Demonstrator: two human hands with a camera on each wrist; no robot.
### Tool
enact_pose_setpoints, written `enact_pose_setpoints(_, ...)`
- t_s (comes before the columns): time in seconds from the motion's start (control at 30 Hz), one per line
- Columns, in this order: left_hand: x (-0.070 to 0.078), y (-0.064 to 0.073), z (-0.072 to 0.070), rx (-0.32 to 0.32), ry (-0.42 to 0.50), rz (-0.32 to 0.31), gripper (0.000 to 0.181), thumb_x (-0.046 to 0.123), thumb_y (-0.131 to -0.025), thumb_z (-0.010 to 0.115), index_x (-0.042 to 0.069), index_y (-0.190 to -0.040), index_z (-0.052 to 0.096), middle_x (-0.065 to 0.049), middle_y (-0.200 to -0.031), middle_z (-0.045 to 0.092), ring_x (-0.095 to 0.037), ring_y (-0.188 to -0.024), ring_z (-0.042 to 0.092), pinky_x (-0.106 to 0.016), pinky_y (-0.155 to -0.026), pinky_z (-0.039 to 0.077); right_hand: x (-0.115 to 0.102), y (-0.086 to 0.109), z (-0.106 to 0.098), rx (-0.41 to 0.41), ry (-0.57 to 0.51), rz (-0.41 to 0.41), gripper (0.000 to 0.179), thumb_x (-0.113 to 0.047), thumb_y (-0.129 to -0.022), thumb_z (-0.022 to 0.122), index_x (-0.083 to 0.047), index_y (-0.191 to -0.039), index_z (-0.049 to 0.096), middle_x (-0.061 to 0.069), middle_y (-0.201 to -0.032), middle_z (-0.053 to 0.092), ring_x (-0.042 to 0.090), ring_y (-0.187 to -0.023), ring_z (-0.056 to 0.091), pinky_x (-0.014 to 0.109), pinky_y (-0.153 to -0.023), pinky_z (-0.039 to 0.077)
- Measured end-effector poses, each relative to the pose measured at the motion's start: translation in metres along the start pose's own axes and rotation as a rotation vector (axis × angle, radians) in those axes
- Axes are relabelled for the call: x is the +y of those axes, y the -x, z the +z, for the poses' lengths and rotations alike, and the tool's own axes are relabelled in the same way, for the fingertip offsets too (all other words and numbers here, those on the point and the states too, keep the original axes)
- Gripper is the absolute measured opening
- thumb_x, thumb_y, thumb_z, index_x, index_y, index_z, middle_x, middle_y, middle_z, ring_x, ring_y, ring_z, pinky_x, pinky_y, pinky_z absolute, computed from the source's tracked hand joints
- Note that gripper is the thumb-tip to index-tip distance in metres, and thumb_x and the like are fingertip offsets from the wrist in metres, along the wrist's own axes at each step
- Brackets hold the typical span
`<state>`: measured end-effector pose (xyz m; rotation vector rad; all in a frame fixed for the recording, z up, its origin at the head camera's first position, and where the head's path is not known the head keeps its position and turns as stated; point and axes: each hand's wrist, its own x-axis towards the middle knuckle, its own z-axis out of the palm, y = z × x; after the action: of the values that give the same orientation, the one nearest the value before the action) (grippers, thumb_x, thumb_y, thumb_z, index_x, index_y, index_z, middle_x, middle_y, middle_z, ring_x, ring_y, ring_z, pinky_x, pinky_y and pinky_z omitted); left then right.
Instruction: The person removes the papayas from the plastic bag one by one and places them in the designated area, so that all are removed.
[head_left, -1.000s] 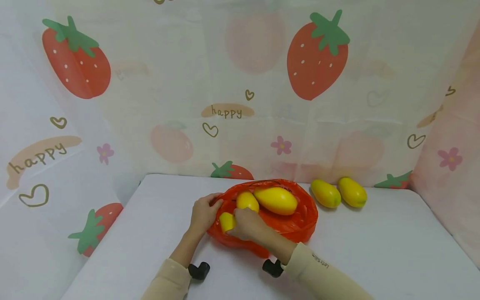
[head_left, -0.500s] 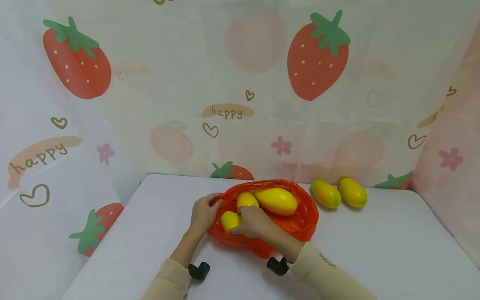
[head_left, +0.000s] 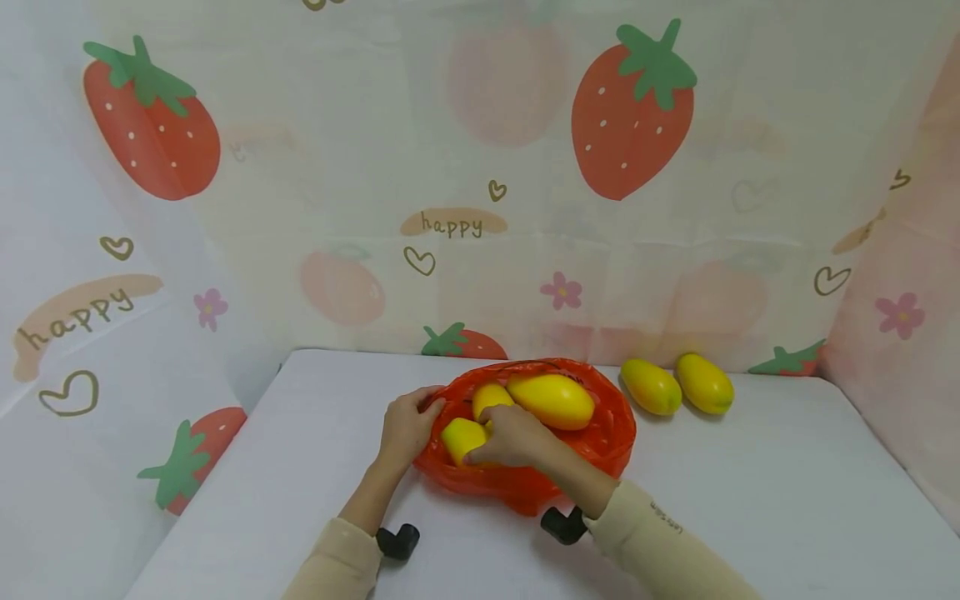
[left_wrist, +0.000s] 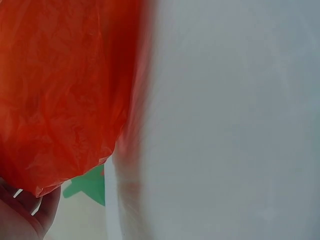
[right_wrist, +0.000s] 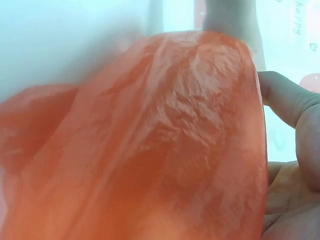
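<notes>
An open red plastic bag (head_left: 480,482) lies on the table in the head view. Inside it are a large yellow mango (head_left: 551,400), a second mango (head_left: 491,400) and a third mango (head_left: 462,440) near the left side. My left hand (head_left: 405,429) pinches the bag's left rim. Reaching over the front edge, my right hand (head_left: 517,437) grips the third mango, its thumb on the near side; part of that fruit is hidden. Red plastic (left_wrist: 60,90) fills much of the left wrist view, and also hides most of my right fingers in the right wrist view.
Two more mangoes, the nearer one (head_left: 651,387) and its neighbour (head_left: 705,382), lie on the table right of the bag. Black angled pieces (head_left: 397,542) sit by both wrists. A strawberry-printed cloth (head_left: 637,275) stands behind the white table (head_left: 750,500).
My right hand has shifted slightly right inside the bag, and the mango in it has moved a little right with it. My left hand stays on the rim.
</notes>
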<state>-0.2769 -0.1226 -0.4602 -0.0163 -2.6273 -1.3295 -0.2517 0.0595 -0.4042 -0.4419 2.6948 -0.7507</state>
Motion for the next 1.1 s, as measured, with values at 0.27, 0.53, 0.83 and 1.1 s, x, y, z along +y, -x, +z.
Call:
enact_pose_setpoints(0.27,-0.002,-0.001,0.000,0.005,0.000,0.006,0.027,0.016,-0.095,0.062,0.008,-0.121,0.068,-0.012,-0.114,0.072,-0.027,-0.105,0.067,-0.042,-0.095,0.055,0.006,-0.002,-0.008,-0.021,-0.050,0.035,0.070,-0.042,-0.073,0.083,-0.009,-0.129,0.059,0.005,-0.114,0.065,0.021,-0.099,0.055,0.041,-0.090,0.054)
enact_pose_setpoints(0.53,-0.001,0.000,0.000,0.005,-0.009,0.001,0.028,0.015,-0.095,0.063,0.007,-0.121,0.068,-0.013,-0.115,0.071,-0.028,-0.106,0.066,-0.043,-0.095,0.055,0.014,-0.002,-0.014,-0.011,-0.091,0.031,0.067,-0.040,-0.073,0.084,-0.011,-0.128,0.060,0.006,-0.116,0.065,0.022,-0.103,0.055,0.044,-0.090,0.055)
enact_pose_setpoints(0.83,-0.002,-0.001,0.001,0.014,-0.017,0.012,0.028,0.015,-0.095,0.063,0.007,-0.121,0.068,-0.013,-0.114,0.072,-0.028,-0.104,0.066,-0.042,-0.094,0.055,0.016,0.001,-0.023,-0.006,-0.086,0.019,0.065,-0.040,-0.073,0.084,-0.012,-0.127,0.060,0.006,-0.116,0.066,0.021,-0.104,0.056,0.042,-0.088,0.057)
enact_pose_setpoints(1.1,-0.002,-0.001,-0.001,0.029,-0.007,0.037,0.025,0.014,-0.094,0.064,0.006,-0.117,0.071,-0.012,-0.110,0.073,-0.027,-0.102,0.067,-0.043,-0.094,0.056,0.018,0.000,-0.036,-0.023,-0.076,-0.015,0.067,-0.042,-0.076,0.081,-0.010,-0.131,0.059,0.005,-0.117,0.066,0.019,-0.101,0.058,0.038,-0.088,0.056)
